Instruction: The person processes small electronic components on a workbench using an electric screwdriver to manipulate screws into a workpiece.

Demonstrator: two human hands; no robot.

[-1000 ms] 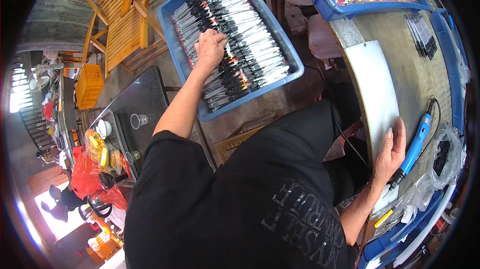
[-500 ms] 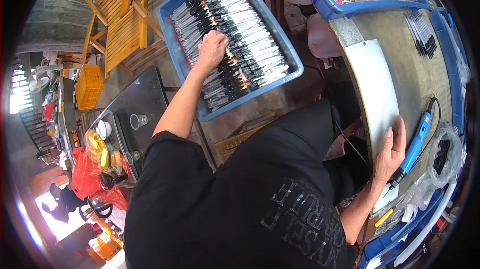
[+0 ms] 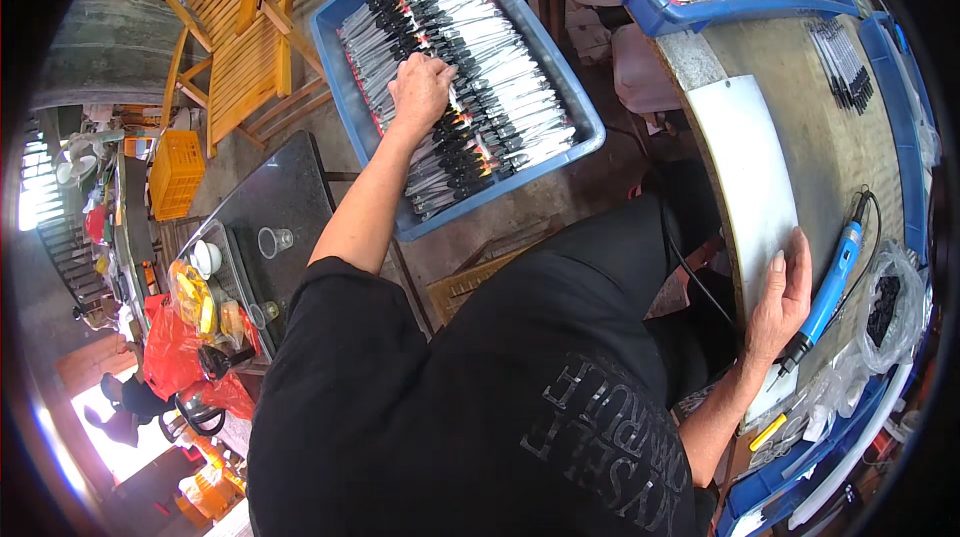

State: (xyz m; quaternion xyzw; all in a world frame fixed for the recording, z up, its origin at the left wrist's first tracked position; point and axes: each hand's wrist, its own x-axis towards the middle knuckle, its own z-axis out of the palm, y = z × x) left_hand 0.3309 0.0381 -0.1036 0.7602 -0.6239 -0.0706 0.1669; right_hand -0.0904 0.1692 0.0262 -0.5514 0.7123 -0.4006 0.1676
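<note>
My left hand [image 3: 420, 95] is over a blue plastic bin [image 3: 592, 137], its fingers curled down on the tightly packed rows inside. What the fingertips grip, if anything, is hidden beneath the hand. Filling the bin are slim rod-like pieces [image 3: 500, 47] with black ends and grey or white shafts; a few red and orange bits show along the middle. At the bench edge my right hand [image 3: 783, 302] rests with fingers stretched out over a white curved sheet [image 3: 745, 142]. Close beside it lies a blue electric screwdriver [image 3: 835, 277], its bit toward my wrist.
On the bench [image 3: 830, 162] lies a bundle of black-ended slim pieces [image 3: 840, 67]. A blue tray [image 3: 660, 17] with small metal parts sits at its far end, a clear plastic bag [image 3: 905, 302] at the right. Left are a dark table [image 3: 285, 187] and a wooden chair [image 3: 250, 77].
My left hand has shifted slightly up and to the left over the bin, its fingers still curled. The right hand stays in place.
</note>
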